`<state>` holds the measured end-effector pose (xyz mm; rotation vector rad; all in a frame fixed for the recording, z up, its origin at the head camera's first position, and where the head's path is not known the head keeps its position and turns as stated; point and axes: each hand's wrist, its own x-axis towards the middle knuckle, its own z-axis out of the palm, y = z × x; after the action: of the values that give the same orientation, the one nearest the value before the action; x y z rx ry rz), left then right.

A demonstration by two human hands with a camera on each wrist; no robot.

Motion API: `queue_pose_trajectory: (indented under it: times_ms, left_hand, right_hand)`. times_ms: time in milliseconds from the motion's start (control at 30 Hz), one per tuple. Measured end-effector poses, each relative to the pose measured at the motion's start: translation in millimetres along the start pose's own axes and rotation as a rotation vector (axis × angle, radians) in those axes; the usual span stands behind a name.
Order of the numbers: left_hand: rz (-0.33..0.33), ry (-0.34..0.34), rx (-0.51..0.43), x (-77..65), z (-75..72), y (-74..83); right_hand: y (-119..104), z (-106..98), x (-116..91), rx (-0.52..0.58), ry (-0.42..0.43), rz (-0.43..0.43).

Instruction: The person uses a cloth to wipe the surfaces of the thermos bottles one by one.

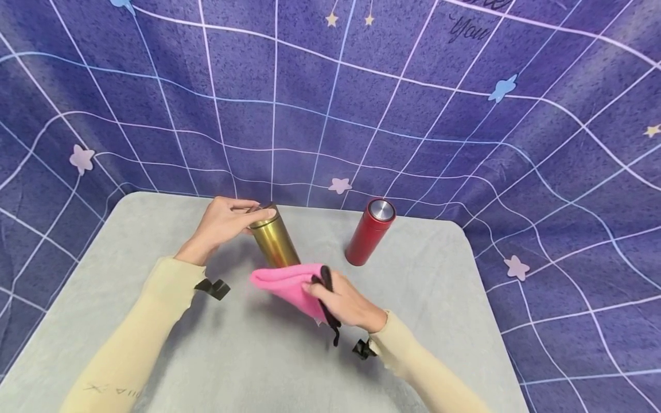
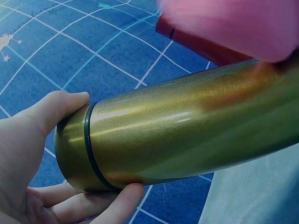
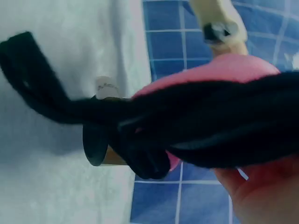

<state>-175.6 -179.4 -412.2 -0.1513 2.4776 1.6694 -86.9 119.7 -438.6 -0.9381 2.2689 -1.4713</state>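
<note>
My left hand point(image 1: 222, 223) holds a gold thermos bottle point(image 1: 277, 245) by its lid end, thumb on one side and fingers on the other. The bottle stands out from the hand, and the pink cloth hides its lower end in the head view. A dark round bottle end point(image 3: 96, 144) shows past the black band in the right wrist view. In my right hand point(image 1: 348, 301) is a folded pink cloth point(image 1: 291, 287) with a black band point(image 1: 326, 281) and a dangling black end, gripped at the band. The cloth overlaps the gold bottle's lower part.
A red thermos bottle point(image 1: 368, 235) with a silver top stands on the grey table point(image 1: 428, 275), right of the gold one. Behind the table hangs a blue curtain point(image 1: 310, 115) with grid lines and stars. Black straps point(image 1: 214, 288) hang at both wrists.
</note>
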Motion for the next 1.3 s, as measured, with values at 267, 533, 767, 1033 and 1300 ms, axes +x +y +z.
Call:
queue_pose_trajectory:
  times_ms: [267,533,767,1033,1300]
  left_hand:
    - [0.018,-0.007,0.002,-1.9,-0.2,-2.3]
    - [0.112,0.032,0.039,-9.5,9.9,-3.9]
    - [0.186,0.046,0.065,-22.7,21.1,0.5]
    - [0.266,0.096,0.091,-31.5,30.5,4.3]
    - [0.275,0.136,0.012,-34.5,37.6,2.7]
  right_hand:
    - [12,-18,-8,0.479,0.426,0.227]
    - [15,-32,6,0.545,0.637,0.204]
    - [2,-35,32,0.377,0.637,0.084]
    - [-12,-32,54,0.251,0.532,-0.007]
    - [-15,-29,63,-0.055,0.443,-0.093]
